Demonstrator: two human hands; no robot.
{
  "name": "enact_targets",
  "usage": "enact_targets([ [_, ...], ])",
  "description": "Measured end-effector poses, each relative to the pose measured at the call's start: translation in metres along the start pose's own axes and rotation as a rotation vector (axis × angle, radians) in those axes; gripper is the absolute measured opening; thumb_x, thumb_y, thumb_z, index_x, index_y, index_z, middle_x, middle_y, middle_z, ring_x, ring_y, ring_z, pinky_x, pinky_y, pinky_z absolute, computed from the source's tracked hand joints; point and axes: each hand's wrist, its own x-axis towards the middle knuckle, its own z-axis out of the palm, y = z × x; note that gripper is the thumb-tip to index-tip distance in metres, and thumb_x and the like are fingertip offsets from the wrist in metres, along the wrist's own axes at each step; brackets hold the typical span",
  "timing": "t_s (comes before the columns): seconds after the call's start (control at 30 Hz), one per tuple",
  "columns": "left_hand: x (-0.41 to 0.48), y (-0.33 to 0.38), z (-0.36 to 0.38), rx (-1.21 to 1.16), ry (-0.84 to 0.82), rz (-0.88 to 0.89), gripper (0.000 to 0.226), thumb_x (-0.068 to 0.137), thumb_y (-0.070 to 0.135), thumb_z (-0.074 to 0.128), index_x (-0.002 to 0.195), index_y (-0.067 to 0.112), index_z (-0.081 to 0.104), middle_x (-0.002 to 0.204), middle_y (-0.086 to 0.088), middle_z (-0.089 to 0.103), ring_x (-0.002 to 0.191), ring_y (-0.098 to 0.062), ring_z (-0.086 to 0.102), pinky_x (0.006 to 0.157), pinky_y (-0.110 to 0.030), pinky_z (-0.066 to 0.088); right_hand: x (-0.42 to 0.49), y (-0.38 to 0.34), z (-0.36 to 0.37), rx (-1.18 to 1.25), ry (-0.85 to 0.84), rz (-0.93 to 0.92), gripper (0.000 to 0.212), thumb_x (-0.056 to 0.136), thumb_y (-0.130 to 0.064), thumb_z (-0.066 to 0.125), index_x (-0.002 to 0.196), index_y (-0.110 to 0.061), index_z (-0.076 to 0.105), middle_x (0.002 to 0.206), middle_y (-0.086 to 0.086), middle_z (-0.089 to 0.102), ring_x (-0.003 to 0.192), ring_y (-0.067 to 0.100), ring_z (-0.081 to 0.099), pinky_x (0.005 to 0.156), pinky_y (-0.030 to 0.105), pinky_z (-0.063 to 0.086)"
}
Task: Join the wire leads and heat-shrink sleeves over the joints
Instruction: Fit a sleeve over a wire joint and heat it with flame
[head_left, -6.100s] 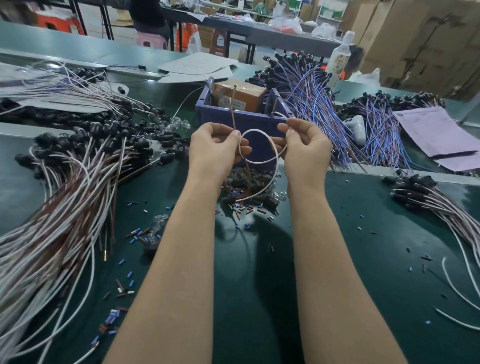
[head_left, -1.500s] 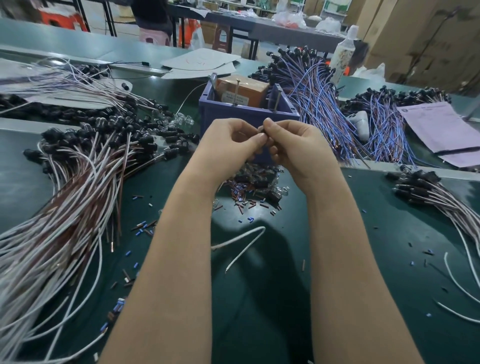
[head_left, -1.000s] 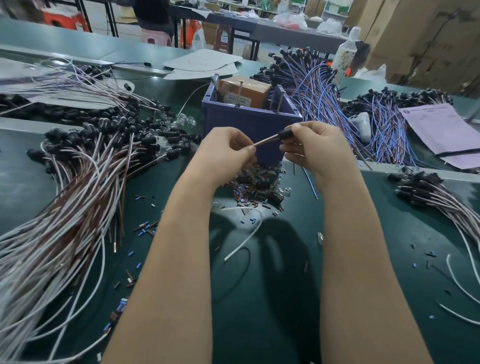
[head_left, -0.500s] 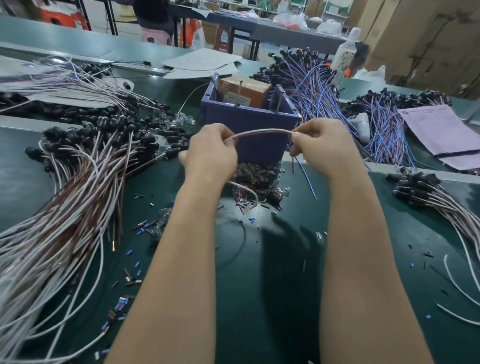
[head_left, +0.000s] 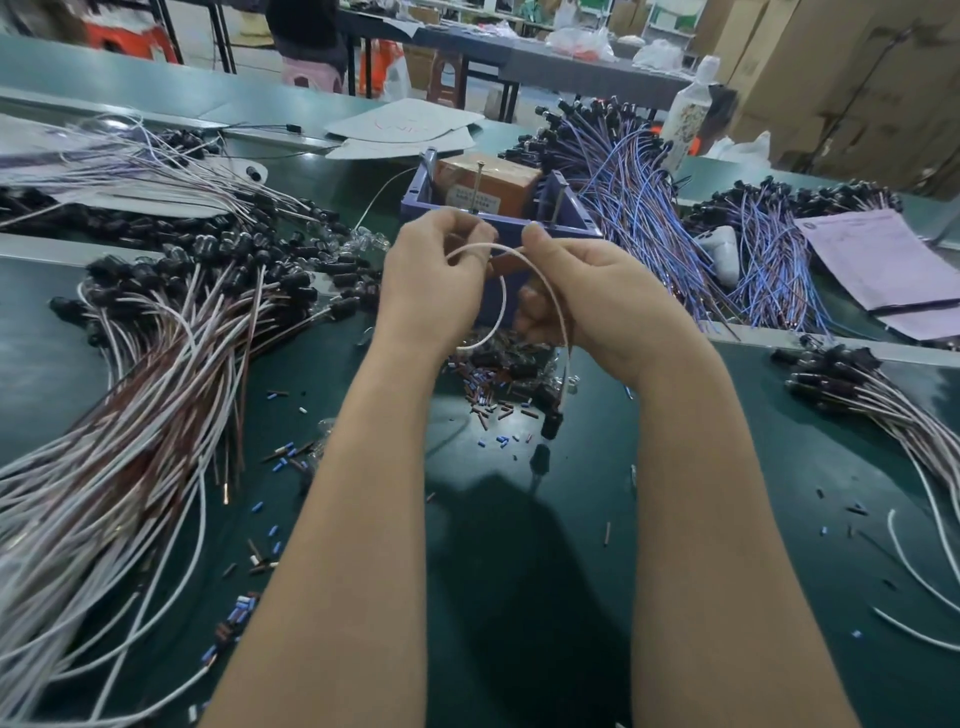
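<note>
On the near stretch of the green mat lie scattered cut sleeve pieces, blue and brown. Both forearms reach out over them. The left hand has its fingers curled, pinching one end of the white wire at the fingertips. The right hand pinches the same wire between thumb and forefinger just beside it, the other fingers curled under. From the right pinch the wire arcs over and hangs down to a black component above the mat. A second pale lead curves down between the hands. The joint itself is hidden, so I cannot tell whether a sleeve is on. To do this well, I judge: hold the bare ends close, keep the pinches short so the loop cannot spring, and seat the sleeve squarely over the joint. Beyond the hands stands the blue bin, with wire bundles to the left.
</note>
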Motion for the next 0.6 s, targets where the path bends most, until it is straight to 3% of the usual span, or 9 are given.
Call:
enact_targets([
  [0.07, 0.001, -0.001, 0.0, 0.118, 0.092, 0.017, 0.02, 0.092, 0.03, 0.059, 0.1, 0.013, 0.063, 0.096, -0.001, 0.064, 0.09, -0.017, 0.06, 0.088, -0.037, 0.049, 0.001, 0.002, -0.003, 0.022, 0.009, 0.003, 0.036, 0.101, -0.029, 0.044, 0.081, -0.01, 0.066, 0.04, -0.012, 0.036, 0.037, 0.005, 0.039, 0.043, 0.018, 0.036],
  [0.17, 0.001, -0.004, -0.005, 0.428, 0.174, -0.092, 0.047, 0.083, 0.049, 0.065, 0.115, 0.015, 0.056, 0.12, -0.009, 0.053, 0.111, -0.027, 0.052, 0.095, -0.036, 0.042, 0.003, 0.003, -0.007, 0.045, 0.139, 0.049, 0.037, 0.101, -0.025, 0.044, 0.074, -0.008, 0.062, 0.038, -0.012, 0.031, 0.033, 0.005, 0.032, 0.037, 0.014, 0.025],
  [0.27, 0.001, -0.003, -0.012, 0.473, 0.051, -0.231, 0.056, 0.077, 0.055, 0.069, 0.114, 0.016, 0.054, 0.122, -0.007, 0.054, 0.111, -0.027, 0.053, 0.086, -0.032, 0.039, 0.006, 0.005, -0.008, 0.08, 0.281, 0.057, 0.036, 0.102, -0.022, 0.042, 0.072, -0.009, 0.056, 0.035, -0.012, 0.033, 0.033, 0.005, 0.033, 0.037, 0.014, 0.025],
  [0.37, 0.002, -0.002, -0.018, 0.494, -0.113, -0.282, 0.049, 0.075, 0.055, 0.071, 0.102, 0.017, 0.056, 0.102, -0.002, 0.058, 0.1, -0.025, 0.056, 0.084, -0.034, 0.045, 0.007, 0.006, -0.011, 0.127, 0.38, 0.041, 0.034, 0.103, -0.02, 0.041, 0.072, -0.01, 0.052, 0.035, -0.013, 0.034, 0.036, 0.006, 0.032, 0.037, 0.015, 0.027],
  [0.47, 0.002, 0.0, -0.018, 0.368, -0.215, -0.247, 0.047, 0.084, 0.057, 0.059, 0.094, 0.011, 0.061, 0.077, 0.001, 0.061, 0.072, -0.015, 0.058, 0.066, -0.027, 0.046, 0.007, 0.004, -0.013, 0.175, 0.431, 0.015, 0.033, 0.103, -0.02, 0.04, 0.073, -0.01, 0.051, 0.036, -0.013, 0.034, 0.04, 0.007, 0.032, 0.038, 0.015, 0.027],
  [0.53, 0.002, 0.004, -0.013, 0.106, -0.257, -0.356, 0.054, 0.094, 0.055, 0.043, 0.092, 0.004, 0.06, 0.062, -0.003, 0.068, 0.052, -0.011, 0.063, 0.048, -0.019, 0.048, 0.006, 0.002, -0.013, 0.209, 0.392, -0.003, 0.032, 0.103, -0.019, 0.04, 0.074, -0.009, 0.052, 0.038, -0.012, 0.034, 0.04, 0.007, 0.031, 0.039, 0.016, 0.026],
  [0.6, 0.001, 0.007, -0.008, -0.172, -0.294, -0.507, 0.059, 0.098, 0.054, 0.028, 0.096, 0.002, 0.056, 0.065, -0.01, 0.072, 0.055, -0.015, 0.07, 0.044, -0.018, 0.051, 0.003, 0.0, -0.012, 0.186, 0.297, -0.018, 0.031, 0.102, -0.019, 0.042, 0.075, -0.009, 0.053, 0.039, -0.011, 0.034, 0.039, 0.007, 0.034, 0.041, 0.017, 0.028],
])
